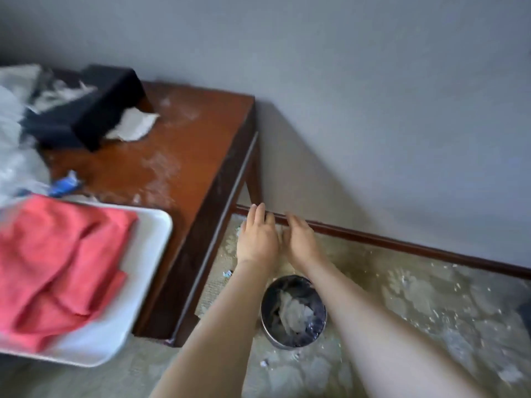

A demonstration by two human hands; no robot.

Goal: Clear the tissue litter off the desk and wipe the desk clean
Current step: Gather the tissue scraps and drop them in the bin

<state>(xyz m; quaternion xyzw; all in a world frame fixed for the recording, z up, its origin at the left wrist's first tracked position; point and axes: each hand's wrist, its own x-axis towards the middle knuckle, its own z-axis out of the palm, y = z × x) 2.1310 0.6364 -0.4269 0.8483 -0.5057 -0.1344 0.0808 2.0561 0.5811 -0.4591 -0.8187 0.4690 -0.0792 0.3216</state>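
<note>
The brown wooden desk point(189, 145) fills the left of the view, its top smeared with white dust. A crumpled tissue point(133, 124) lies beside a black tissue box point(86, 110). A red cloth point(54, 262) rests on a white tray point(143, 271) at the desk's near edge. My left hand point(257, 238) and my right hand point(300, 241) are held side by side, fingers straight, off the desk's right end above the floor, holding nothing. Below my wrists stands a round metal bin point(293, 311) with tissue inside.
Clear plastic wrapping point(14, 156) and a blue wrapper point(64, 185) lie on the desk's left part. The carpet point(431, 305) is littered with small white scraps. A dark skirting board point(402, 242) runs along the grey wall.
</note>
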